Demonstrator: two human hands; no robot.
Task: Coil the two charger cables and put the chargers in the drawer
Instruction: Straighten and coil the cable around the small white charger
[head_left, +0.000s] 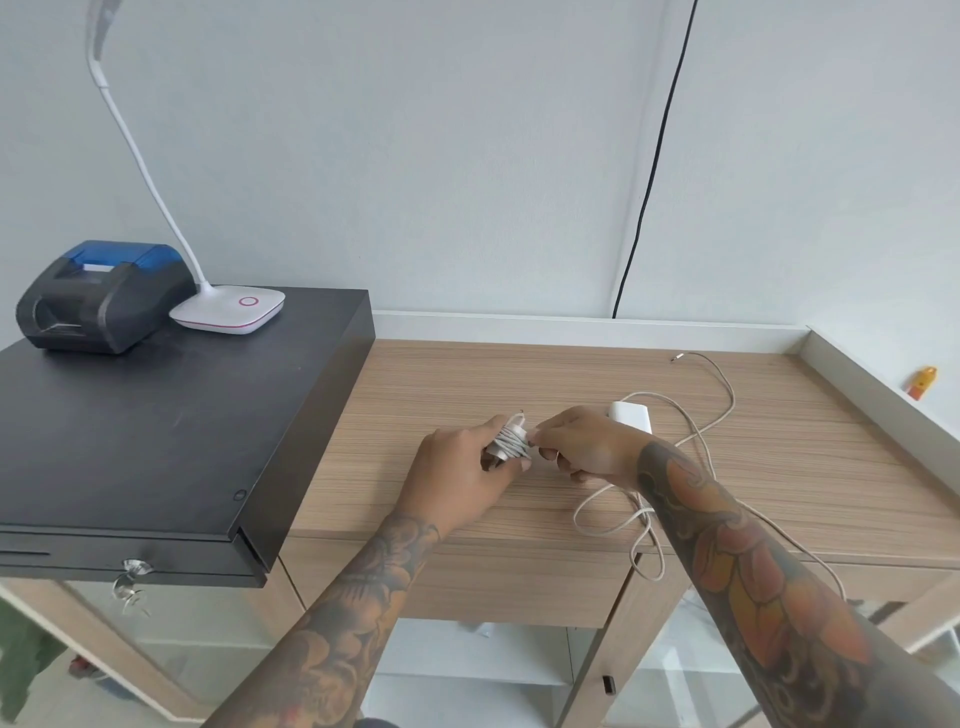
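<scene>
While wrapping the first cable (511, 444) round its charger, pinning the little bundle in the left hand (457, 483), fingers curled round it so the turns aren't slipping off. Pinching the loose end just right of the bundle with the right hand (582, 447), probably tucking it in so the coil isn't springing open. Leaving the second charger (631, 415) lying just past the right knuckles, its cable (701, 441) sprawling loose over the desk (441, 374) edge. Probably saving the black drawer (130, 558), well off left of the left fingers and looking closed, for last.
</scene>
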